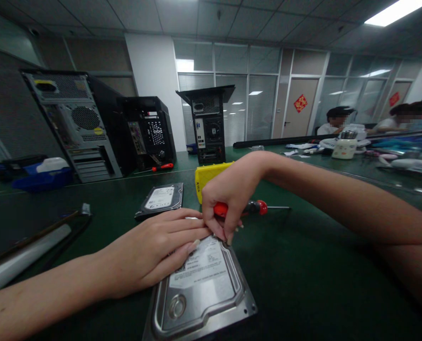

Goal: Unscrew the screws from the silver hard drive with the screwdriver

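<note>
One silver hard disk drive (211, 289) lies label up on the green tabletop (303, 274), nearest to the wearer, its far end partly covered by both hands. The left hand (154, 244) rests flat across its label and left edge, fingers stretched out and grasping nothing. The right hand (228, 192) bends down from above, thumb and fingers drawn together at the drive's far right edge (whether anything small is pinched there, I cannot tell). A red-and-black screwdriver (257, 207) shows behind those fingers, its shaft pointing right; the hand hides whether it is gripped or merely lying there. Just past the knuckles, a yellow box (209, 176) is partly blocked by the right hand. Beyond the left hand sits a second hard disk drive (161, 196). Farther off, a red-handled screwdriver (163, 167) lies before three computer towers (209, 123), with a blue tray (42, 181) to their left. On the far right stand a cream bottle (344, 147) and, past it, seated co-workers (333, 124).
</note>
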`<action>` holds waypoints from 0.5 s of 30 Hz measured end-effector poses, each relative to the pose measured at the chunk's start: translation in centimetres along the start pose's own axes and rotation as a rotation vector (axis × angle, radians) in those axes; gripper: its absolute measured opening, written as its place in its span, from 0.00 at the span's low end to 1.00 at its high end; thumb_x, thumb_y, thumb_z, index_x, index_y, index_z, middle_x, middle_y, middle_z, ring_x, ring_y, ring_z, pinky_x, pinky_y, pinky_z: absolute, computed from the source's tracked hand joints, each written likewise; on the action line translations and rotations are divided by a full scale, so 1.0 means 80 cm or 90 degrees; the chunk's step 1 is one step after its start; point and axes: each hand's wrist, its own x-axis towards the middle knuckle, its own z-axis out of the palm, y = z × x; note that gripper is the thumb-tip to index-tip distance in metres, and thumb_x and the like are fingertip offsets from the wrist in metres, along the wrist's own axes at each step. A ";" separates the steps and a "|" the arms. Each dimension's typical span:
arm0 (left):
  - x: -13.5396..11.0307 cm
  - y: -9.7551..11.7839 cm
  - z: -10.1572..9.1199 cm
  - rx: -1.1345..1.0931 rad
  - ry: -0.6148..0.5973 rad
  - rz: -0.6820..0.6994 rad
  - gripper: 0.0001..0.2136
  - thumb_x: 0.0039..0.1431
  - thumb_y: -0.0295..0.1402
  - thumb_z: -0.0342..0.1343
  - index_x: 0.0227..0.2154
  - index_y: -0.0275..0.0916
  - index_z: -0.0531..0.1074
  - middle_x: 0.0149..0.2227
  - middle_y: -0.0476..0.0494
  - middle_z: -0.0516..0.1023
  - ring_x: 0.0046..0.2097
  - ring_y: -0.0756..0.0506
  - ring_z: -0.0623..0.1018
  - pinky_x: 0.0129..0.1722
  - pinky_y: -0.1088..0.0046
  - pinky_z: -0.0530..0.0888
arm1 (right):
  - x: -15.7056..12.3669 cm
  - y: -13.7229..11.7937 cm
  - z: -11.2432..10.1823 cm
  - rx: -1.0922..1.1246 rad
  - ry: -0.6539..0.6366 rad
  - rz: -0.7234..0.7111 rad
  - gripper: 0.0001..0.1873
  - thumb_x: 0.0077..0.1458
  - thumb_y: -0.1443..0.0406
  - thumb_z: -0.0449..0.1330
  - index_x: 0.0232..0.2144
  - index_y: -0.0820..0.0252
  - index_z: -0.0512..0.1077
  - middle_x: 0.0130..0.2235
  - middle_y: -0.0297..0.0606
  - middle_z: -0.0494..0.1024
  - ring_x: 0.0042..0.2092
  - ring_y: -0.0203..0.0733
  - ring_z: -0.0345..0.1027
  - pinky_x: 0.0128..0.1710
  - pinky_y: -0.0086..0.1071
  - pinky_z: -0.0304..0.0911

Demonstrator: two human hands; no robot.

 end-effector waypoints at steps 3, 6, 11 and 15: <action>0.000 0.001 0.001 -0.006 0.009 0.000 0.17 0.65 0.27 0.42 0.54 0.40 0.67 0.51 0.45 0.75 0.55 0.42 0.70 0.57 0.62 0.66 | 0.001 0.000 0.000 -0.005 0.004 -0.001 0.27 0.43 0.53 0.61 0.39 0.71 0.71 0.33 0.33 0.73 0.29 0.22 0.64 0.30 0.21 0.62; 0.000 0.000 0.002 -0.020 0.023 -0.004 0.17 0.65 0.27 0.42 0.53 0.40 0.67 0.51 0.45 0.75 0.55 0.43 0.70 0.58 0.63 0.65 | 0.001 0.000 0.000 0.000 0.002 -0.011 0.27 0.44 0.53 0.61 0.39 0.72 0.71 0.33 0.33 0.72 0.29 0.22 0.64 0.30 0.21 0.62; 0.000 -0.001 0.001 0.001 0.003 0.011 0.17 0.65 0.27 0.42 0.54 0.39 0.66 0.53 0.45 0.74 0.56 0.44 0.69 0.58 0.65 0.64 | 0.000 -0.001 -0.001 -0.002 0.006 -0.005 0.26 0.44 0.54 0.62 0.37 0.73 0.71 0.31 0.33 0.72 0.28 0.23 0.65 0.29 0.21 0.62; 0.000 -0.001 0.000 -0.005 0.006 0.008 0.17 0.65 0.27 0.43 0.54 0.39 0.66 0.53 0.46 0.74 0.56 0.44 0.68 0.58 0.66 0.63 | 0.000 -0.002 -0.001 -0.012 0.003 -0.008 0.24 0.45 0.55 0.61 0.37 0.72 0.70 0.31 0.33 0.72 0.28 0.22 0.65 0.30 0.21 0.63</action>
